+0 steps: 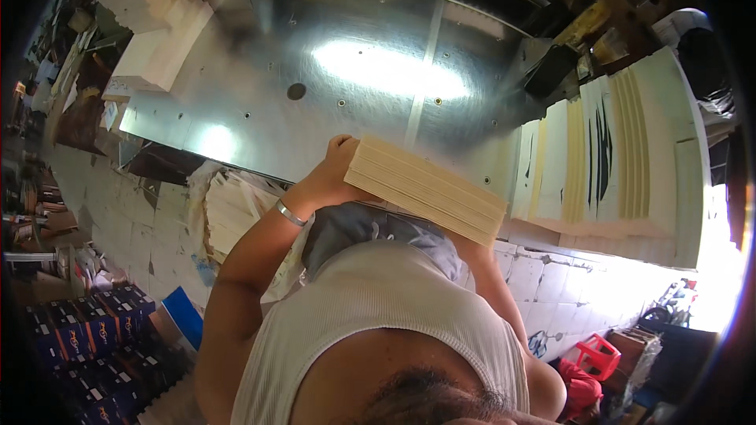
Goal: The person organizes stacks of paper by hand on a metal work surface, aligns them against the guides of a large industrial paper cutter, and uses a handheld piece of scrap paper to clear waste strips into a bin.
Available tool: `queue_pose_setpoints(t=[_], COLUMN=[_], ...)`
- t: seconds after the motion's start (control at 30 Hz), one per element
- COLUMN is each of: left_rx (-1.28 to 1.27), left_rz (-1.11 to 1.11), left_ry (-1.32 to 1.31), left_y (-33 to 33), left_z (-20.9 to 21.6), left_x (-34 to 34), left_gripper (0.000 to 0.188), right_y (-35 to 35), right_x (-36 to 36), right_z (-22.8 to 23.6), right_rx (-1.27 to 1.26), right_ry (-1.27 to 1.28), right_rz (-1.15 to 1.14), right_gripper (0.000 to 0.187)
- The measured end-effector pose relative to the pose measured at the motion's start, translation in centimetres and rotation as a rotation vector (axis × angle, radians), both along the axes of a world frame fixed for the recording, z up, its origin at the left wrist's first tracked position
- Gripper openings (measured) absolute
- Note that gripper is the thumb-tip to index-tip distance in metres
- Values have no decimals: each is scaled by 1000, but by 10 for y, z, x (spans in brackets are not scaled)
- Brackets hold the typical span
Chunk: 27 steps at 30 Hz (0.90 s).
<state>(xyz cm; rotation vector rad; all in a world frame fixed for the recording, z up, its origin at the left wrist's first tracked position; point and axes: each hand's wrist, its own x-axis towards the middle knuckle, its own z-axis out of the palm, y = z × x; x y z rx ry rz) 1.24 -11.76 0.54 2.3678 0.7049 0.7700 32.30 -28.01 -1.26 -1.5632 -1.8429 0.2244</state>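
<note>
A thick cream-coloured stack of paper or card sheets is in front of my body, by the near edge of the metal table. Its layered edges face up, and it slants down to the right. My left hand is closed around the left end of the stack, with the thumb side near its top corner. At the right end, my right hand grips from the near underside; the stack covers most of its fingers. A metal band circles my left wrist.
The shiny metal table has small round fittings. White and cream stacks stand on the right side table, with more paper at left. Paper scraps fill a bag below. Dark boxes and a red stool are on the floor.
</note>
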Motion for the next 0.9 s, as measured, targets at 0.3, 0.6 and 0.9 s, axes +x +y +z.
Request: queue_pose_setpoints(t=[0.3, 0.6, 0.9], left_rx=[-34, -83, -84], left_rz=[39, 40, 59], left_ry=[3, 36, 84], left_y=[-2, 0, 2], left_z=[4, 5, 12], left_x=[-2, -1, 2], left_gripper=[83, 83, 85], right_y=[15, 63, 69], right_x=[-19, -75, -82], right_z=[179, 210, 194], right_rx=[-246, -187, -348], right_ry=[-168, -405, -413], right_rz=[32, 254, 233], right_gripper=[92, 74, 67])
